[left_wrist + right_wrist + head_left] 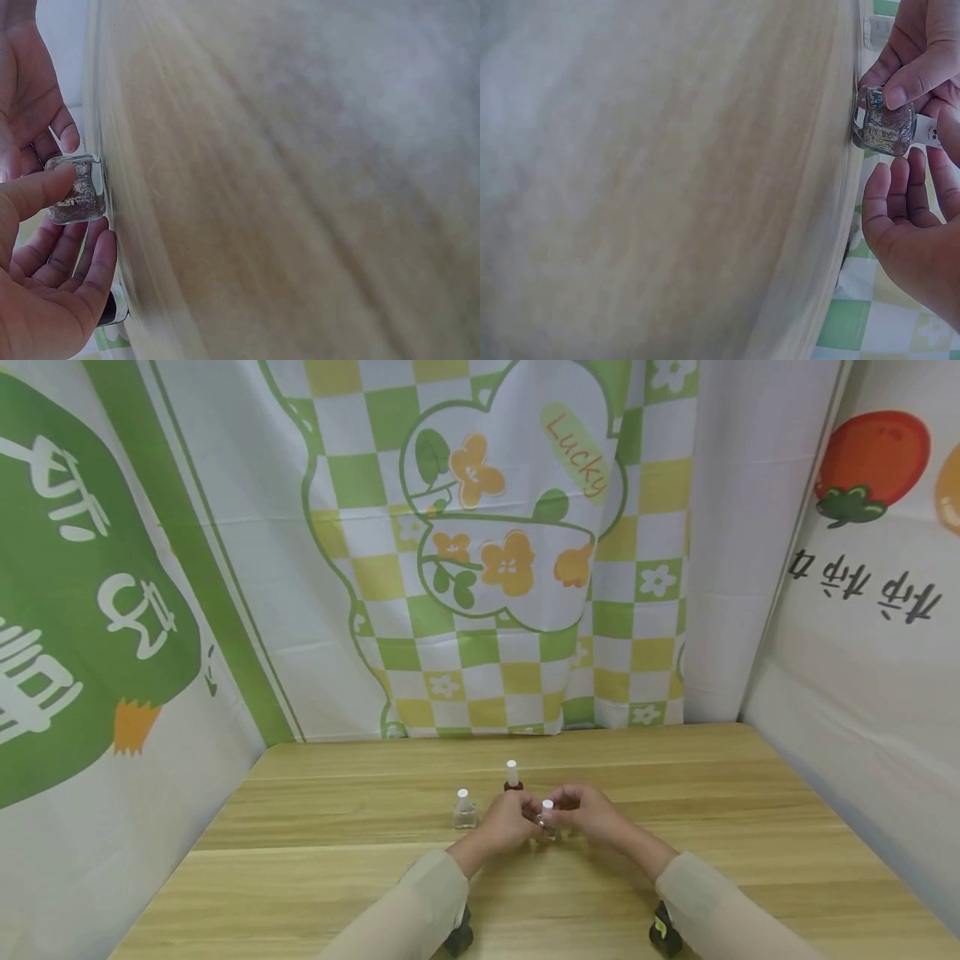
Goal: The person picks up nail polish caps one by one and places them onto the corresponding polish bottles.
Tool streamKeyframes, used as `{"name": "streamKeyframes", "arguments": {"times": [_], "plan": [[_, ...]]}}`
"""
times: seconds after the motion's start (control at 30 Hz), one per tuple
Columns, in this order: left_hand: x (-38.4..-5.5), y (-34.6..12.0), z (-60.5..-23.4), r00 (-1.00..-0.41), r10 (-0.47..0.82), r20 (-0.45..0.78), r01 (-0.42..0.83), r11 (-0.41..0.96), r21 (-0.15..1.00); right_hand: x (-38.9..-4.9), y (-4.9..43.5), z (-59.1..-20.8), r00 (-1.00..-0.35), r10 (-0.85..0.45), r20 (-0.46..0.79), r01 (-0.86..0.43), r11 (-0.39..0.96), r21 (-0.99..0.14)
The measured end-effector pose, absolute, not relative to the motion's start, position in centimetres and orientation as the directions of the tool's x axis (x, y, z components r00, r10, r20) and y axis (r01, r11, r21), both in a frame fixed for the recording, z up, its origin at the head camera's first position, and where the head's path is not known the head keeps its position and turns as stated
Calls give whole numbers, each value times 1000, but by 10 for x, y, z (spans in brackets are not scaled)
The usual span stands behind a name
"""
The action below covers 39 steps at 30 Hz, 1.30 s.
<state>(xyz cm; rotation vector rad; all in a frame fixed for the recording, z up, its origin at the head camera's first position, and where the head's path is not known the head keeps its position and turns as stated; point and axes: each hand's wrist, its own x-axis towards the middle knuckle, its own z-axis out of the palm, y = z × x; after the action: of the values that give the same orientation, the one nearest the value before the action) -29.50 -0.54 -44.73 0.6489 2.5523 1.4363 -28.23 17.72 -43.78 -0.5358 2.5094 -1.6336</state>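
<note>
A small square glass nail polish bottle [887, 129] with silvery glitter and a white cap [547, 806] stands upright at the table between both hands. My left hand [508, 823] pinches its glass body, the thumb lying on the near face in the left wrist view. At the cap is my right hand [596, 815], its thumb and fingertips gripping the white top while the other fingers stay loosely bent. Left of the hands stands a clear nail polish bottle [465, 815]. Behind them a dark red nail polish bottle [512, 774] is partly hidden by the left hand.
The wooden table [337, 810] runs back to a checked curtain [480, 677]. Printed cloths hang along the left and right sides. Dark wrist straps show under both sleeves.
</note>
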Motion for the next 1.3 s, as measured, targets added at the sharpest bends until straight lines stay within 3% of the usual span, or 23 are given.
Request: {"name": "streamKeyframes", "arguments": {"times": [1.3], "plan": [[-294,-8,-444,-900,429,79,306,491,816,-284,176,-437,-933,-353,68,-202,357,-912]]}}
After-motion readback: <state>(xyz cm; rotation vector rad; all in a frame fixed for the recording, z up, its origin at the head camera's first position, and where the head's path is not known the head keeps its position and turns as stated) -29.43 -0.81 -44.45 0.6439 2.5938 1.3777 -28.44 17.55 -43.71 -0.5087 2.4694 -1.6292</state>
